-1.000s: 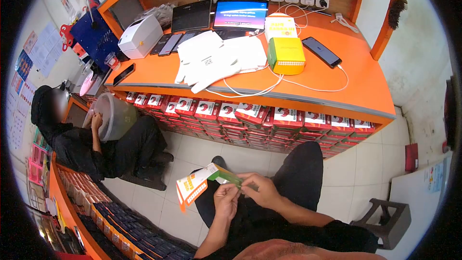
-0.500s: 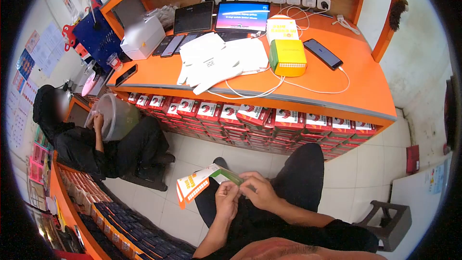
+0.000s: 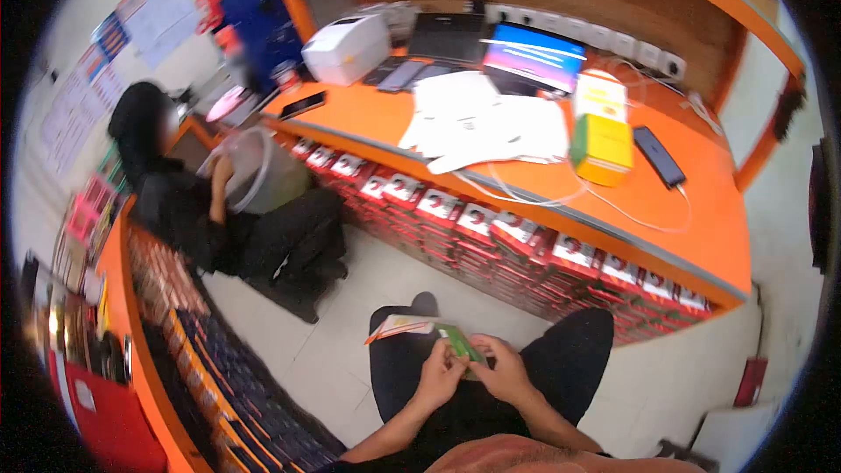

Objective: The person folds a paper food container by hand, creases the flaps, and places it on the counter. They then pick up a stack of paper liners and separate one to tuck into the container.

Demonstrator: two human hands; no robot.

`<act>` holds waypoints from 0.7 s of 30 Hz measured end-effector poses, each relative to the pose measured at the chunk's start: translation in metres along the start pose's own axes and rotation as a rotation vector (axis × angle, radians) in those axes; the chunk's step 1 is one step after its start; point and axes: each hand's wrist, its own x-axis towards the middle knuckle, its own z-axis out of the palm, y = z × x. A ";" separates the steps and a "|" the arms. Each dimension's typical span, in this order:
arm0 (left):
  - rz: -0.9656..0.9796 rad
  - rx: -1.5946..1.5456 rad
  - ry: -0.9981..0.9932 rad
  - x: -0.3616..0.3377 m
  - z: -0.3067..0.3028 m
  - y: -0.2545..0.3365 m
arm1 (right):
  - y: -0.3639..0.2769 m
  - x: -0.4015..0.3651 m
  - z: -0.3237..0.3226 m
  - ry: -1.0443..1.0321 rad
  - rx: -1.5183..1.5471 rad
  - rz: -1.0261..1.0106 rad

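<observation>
Over my lap I hold a printed cardboard carton point(image 3: 457, 340), white and orange at its far end and green near my fingers. My left hand point(image 3: 441, 374) is closed on its green part from the left. My right hand point(image 3: 501, 370) pinches the near edge of the same part from the right. Both hands are close together, and the fingertips partly hide the carton's near end. A yellow and green box point(image 3: 603, 151) stands on the orange desk, in front of a carton with a white and yellow face point(image 3: 603, 95).
On the orange desk point(image 3: 692, 219) are white papers point(image 3: 499, 118), two laptops, a white printer point(image 3: 346, 48) and a phone point(image 3: 659, 158) on a cable. Red boxes point(image 3: 477, 219) are stacked below. A seated person point(image 3: 219, 201) in black is at the left, beside a clear bin point(image 3: 276, 177).
My view has turned left, so the scene sits further right and tilted. The carton has turned in my hands, its white end now seen more edge-on and its green side more visible.
</observation>
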 end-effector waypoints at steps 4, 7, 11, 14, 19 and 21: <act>0.124 0.239 0.016 -0.005 0.007 0.034 | 0.002 0.004 -0.002 0.102 -0.004 -0.062; 0.128 0.282 -0.093 -0.006 0.009 0.037 | -0.025 0.006 -0.004 0.111 0.006 -0.049; 0.279 0.220 -0.083 -0.011 0.015 0.052 | -0.024 0.009 -0.001 0.150 0.088 0.000; 0.402 0.117 0.014 -0.005 0.018 0.021 | -0.031 0.008 0.001 0.162 0.063 0.002; 0.118 -0.089 0.151 -0.013 0.012 0.008 | -0.031 0.007 0.003 0.054 -0.266 -0.308; 0.015 -0.125 0.147 -0.012 0.004 0.017 | -0.034 0.008 0.004 0.031 -0.281 -0.340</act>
